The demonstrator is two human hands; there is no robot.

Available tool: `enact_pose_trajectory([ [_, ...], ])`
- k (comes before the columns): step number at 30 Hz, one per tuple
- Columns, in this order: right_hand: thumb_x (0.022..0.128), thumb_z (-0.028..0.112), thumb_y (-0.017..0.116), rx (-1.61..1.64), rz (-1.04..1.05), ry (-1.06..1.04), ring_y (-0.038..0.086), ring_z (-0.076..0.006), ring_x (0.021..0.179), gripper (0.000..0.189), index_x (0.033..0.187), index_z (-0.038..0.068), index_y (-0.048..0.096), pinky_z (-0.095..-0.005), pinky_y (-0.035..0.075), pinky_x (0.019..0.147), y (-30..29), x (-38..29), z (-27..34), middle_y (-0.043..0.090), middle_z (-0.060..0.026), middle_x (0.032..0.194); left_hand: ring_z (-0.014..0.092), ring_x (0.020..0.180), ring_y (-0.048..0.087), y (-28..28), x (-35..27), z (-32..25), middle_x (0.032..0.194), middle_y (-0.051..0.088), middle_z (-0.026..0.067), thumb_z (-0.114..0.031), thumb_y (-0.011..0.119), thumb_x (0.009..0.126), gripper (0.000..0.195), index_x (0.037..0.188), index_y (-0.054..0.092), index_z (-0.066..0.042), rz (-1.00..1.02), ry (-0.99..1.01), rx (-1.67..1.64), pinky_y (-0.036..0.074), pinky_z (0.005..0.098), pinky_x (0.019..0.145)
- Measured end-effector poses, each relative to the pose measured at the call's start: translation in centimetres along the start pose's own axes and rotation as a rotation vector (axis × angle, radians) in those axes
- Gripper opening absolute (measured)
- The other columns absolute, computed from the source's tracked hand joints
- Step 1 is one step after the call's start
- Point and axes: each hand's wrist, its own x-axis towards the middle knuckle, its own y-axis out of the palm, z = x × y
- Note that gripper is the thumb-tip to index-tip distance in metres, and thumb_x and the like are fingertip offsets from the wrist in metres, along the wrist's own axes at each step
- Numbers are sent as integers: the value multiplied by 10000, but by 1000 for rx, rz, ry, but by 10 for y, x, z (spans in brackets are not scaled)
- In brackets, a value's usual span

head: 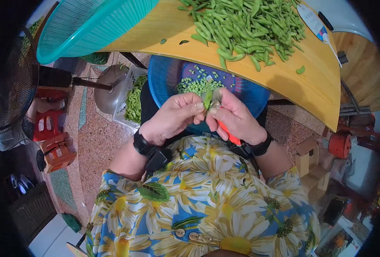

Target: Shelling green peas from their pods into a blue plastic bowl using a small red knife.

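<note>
My left hand (177,110) pinches a green soybean pod (208,97) between thumb and fingers. Against that pod, my right hand (238,117) grips a small tool with an orange-red handle (229,132); its working end is hidden by my fingers. Both hands are close together above the near part of a blue plastic basin (155,88). Loose shelled green beans (194,85) lie in the basin. Beyond it, a large heap of unshelled pods (251,30) covers part of a yellow tabletop (309,90).
A teal plastic basket (80,38) tilts at the table's left end. A hand fan (312,22) lies beside the heap. On the floor at left are a white crate (117,110) of green pods or hulls, a round metal stand base (108,93) and stools (58,152). Cardboard boxes (307,155) stand right.
</note>
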Motion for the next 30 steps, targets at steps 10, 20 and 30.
enact_pose_trajectory([
  [10,942,133,441,156,-187,126,455,-98,395,62,948,74,423,-229,362,372,-3,8,-1,551,-45,688,286,688,558,3,16,-14,778,554,103,-47,731,755,225,906,563,-54,-137,958,1702,423,352,618],
  [20,914,66,418,-116,-228,33,498,-115,411,37,935,66,388,-246,376,376,1,11,0,543,-50,664,336,661,570,-2,21,-4,700,568,126,-65,592,834,61,847,565,-12,-292,614,1148,445,370,586],
  [30,900,58,426,-314,-303,-13,550,-199,429,73,961,36,393,-324,427,404,-1,14,-22,561,-94,646,158,529,510,-8,33,6,578,468,103,-137,500,927,158,829,506,-14,-276,495,1246,424,378,501],
])
